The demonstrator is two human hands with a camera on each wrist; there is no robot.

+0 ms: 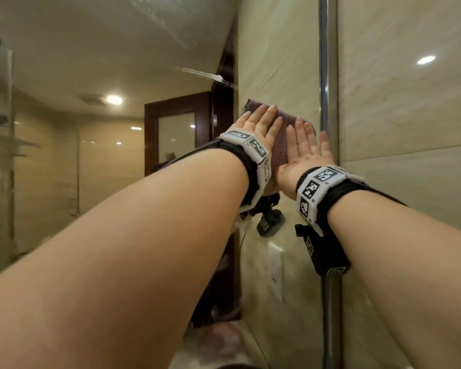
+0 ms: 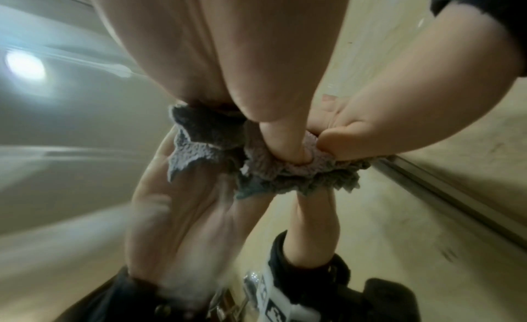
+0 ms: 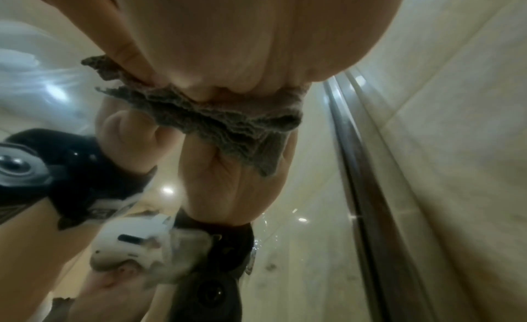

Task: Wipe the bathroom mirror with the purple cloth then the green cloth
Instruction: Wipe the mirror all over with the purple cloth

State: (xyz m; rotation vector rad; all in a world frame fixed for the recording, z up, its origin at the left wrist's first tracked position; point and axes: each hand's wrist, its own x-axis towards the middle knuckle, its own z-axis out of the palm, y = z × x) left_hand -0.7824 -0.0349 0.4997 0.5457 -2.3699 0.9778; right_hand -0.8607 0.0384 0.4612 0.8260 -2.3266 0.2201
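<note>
Both hands press the purple cloth [image 1: 282, 134] flat against the mirror [image 1: 96, 62]. Left hand [image 1: 253, 129] and right hand [image 1: 304, 153] have fingers straight, gripping nothing. The cloth lies just beside the mirror's metal edge strip [image 1: 328, 75]; open glass extends leftward.

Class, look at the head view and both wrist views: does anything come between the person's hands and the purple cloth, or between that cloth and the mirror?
Nothing visible does. The left hand and right hand press flat on the purple cloth, and the cloth lies against the mirror close to its metal edge strip.
</note>
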